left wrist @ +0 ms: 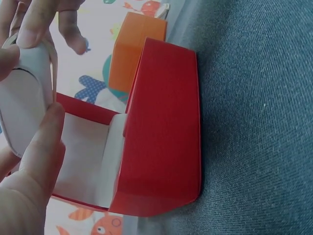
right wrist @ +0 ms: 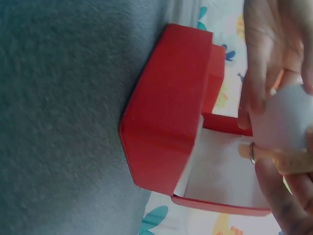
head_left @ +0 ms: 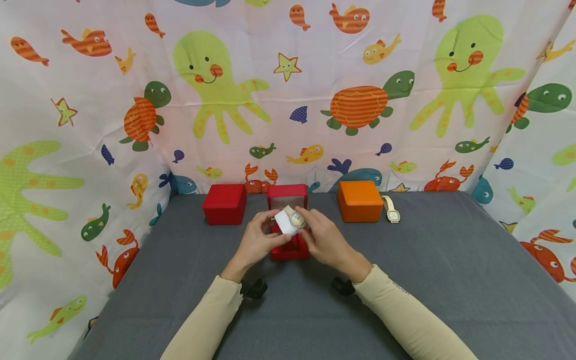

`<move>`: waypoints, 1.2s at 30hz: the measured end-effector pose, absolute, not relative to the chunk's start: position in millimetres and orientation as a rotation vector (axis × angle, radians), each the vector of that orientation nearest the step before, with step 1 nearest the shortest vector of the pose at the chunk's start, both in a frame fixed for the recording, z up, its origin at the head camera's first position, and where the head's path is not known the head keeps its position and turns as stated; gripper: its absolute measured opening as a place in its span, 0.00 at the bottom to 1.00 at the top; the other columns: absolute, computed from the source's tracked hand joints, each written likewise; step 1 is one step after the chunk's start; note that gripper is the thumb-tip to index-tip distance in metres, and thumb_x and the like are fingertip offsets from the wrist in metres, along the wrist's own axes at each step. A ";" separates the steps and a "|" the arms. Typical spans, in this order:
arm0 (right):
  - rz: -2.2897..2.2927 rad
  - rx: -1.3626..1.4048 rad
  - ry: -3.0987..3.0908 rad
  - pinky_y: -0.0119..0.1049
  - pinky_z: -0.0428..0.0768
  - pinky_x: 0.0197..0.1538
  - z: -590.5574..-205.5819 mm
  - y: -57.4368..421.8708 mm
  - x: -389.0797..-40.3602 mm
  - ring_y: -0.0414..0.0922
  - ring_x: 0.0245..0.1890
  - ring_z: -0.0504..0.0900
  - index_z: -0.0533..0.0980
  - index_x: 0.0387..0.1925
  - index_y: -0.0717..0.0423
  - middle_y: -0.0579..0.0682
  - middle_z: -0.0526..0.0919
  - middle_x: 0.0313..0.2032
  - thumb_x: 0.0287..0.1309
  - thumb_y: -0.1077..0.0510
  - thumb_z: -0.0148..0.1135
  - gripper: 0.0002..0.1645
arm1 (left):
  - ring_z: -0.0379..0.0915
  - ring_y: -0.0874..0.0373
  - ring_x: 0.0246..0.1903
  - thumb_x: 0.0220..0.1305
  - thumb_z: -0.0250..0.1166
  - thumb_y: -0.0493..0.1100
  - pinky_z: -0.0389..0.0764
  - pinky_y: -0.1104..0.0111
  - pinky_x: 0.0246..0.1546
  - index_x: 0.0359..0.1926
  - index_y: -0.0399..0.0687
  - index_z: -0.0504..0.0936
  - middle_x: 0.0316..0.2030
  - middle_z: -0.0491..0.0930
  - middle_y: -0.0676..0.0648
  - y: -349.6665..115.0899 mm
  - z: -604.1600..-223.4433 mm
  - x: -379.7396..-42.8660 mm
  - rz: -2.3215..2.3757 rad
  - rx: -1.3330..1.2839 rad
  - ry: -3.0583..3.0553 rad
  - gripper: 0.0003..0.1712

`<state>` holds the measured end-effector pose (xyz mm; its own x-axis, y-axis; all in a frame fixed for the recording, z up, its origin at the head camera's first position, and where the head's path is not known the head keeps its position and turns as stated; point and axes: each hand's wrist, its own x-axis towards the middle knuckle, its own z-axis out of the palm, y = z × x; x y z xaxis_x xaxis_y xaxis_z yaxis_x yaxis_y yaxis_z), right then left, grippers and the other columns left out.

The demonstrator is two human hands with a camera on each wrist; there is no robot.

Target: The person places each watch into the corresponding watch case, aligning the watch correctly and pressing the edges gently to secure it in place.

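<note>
My left hand (head_left: 257, 240) grips a white watch cushion (head_left: 284, 222) above the opened red box (head_left: 290, 255). A watch (head_left: 297, 219) with a pale strap lies against that cushion, its face turned up toward the head. From the other side my right hand (head_left: 327, 239) pinches the watch between thumb and fingers. The left wrist view shows the pale strap (left wrist: 54, 73) running along the cushion's side. A buckle (right wrist: 252, 152) is visible on the strap in the right wrist view. Whether the strap is fastened, I cannot tell.
Left of the opened box stands a closed red box (head_left: 224, 204). An orange box (head_left: 360, 201) is to the right, with a second watch (head_left: 390, 209) lying beside it. A patterned curtain (head_left: 288, 105) hangs behind the grey table (head_left: 288, 325).
</note>
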<state>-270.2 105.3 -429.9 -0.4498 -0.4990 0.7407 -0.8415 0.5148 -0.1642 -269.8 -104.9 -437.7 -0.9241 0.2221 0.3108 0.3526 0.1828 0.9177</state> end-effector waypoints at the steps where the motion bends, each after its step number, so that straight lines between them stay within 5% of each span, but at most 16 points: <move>1: 0.685 1.075 -2.108 0.29 0.74 0.29 -430.6 104.7 -270.0 0.41 0.28 0.68 0.68 0.60 0.67 0.54 0.76 0.36 0.54 0.66 0.66 0.32 | 0.69 0.48 0.55 0.51 0.74 0.40 0.80 0.58 0.47 0.62 0.42 0.69 0.56 0.67 0.45 -104.2 -437.6 -269.6 -1.858 -0.565 -2.322 0.37; 17: 0.671 0.836 -2.076 0.35 0.83 0.32 -435.6 92.4 -258.4 0.45 0.28 0.76 0.69 0.56 0.66 0.56 0.75 0.36 0.56 0.66 0.64 0.26 | 0.68 0.41 0.57 0.53 0.72 0.35 0.77 0.54 0.50 0.63 0.31 0.64 0.57 0.64 0.36 -98.8 -433.9 -270.4 -1.911 -0.526 -2.305 0.39; 31: 0.613 0.829 -2.038 0.36 0.83 0.29 -435.9 92.0 -258.9 0.47 0.28 0.83 0.69 0.52 0.65 0.58 0.82 0.38 0.51 0.66 0.68 0.26 | 0.69 0.47 0.56 0.51 0.75 0.40 0.79 0.60 0.47 0.63 0.39 0.66 0.55 0.66 0.43 -93.8 -437.0 -265.8 -1.900 -0.462 -2.246 0.40; 36: 0.785 0.963 -2.177 0.36 0.83 0.37 -428.6 103.7 -264.2 0.45 0.32 0.85 0.68 0.54 0.61 0.54 0.84 0.41 0.51 0.61 0.71 0.30 | 0.69 0.46 0.57 0.51 0.74 0.38 0.79 0.58 0.47 0.64 0.37 0.65 0.56 0.66 0.43 -100.4 -436.5 -269.7 -1.862 -0.499 -2.272 0.41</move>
<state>-264.2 103.7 -428.6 -0.5389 -0.4163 0.7323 -0.7879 0.5567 -0.2633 -269.7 -100.4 -436.5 -0.9312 0.1526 0.3310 0.3545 0.1680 0.9199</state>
